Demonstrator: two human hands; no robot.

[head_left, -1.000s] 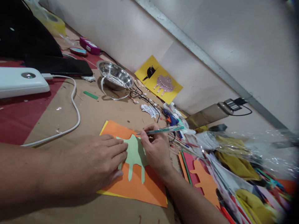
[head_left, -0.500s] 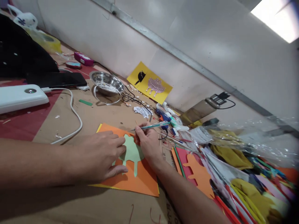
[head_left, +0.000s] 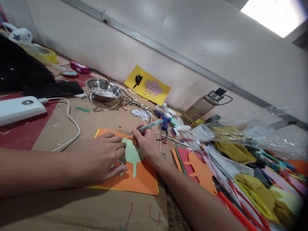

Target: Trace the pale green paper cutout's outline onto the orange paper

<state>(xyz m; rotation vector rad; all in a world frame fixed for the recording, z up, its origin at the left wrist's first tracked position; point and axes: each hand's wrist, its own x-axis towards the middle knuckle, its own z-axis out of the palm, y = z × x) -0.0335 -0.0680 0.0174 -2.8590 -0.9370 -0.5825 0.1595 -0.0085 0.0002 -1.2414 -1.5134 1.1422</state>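
Note:
A pale green paper cutout (head_left: 132, 151) with leg-like strips lies on an orange sheet (head_left: 144, 184), and a yellow edge shows beneath that sheet. My left hand (head_left: 103, 157) rests over the cutout's left side with its fingers stretched out, hiding part of it. In my right hand (head_left: 147, 142) is a slim clear-and-teal pen (head_left: 152, 124), pinched between thumb and fingers. The pen slants, its tip pointing left, close to the top edge of the orange sheet. Whether the tip touches the paper I cannot tell.
Behind the paper stand a metal bowl (head_left: 103, 88) and a yellow card (head_left: 146, 85) with decorated cutouts. A blue glue gun (head_left: 165, 120) and a bottle (head_left: 199, 107) are to the right, near an orange cutout (head_left: 201, 171) and scissors. A white power bank (head_left: 21, 110) with its cable lies left.
The head view has shifted a little, so most things appear farther left. Both hands keep nearly the same places on the paper, and the pen stays in the right hand.

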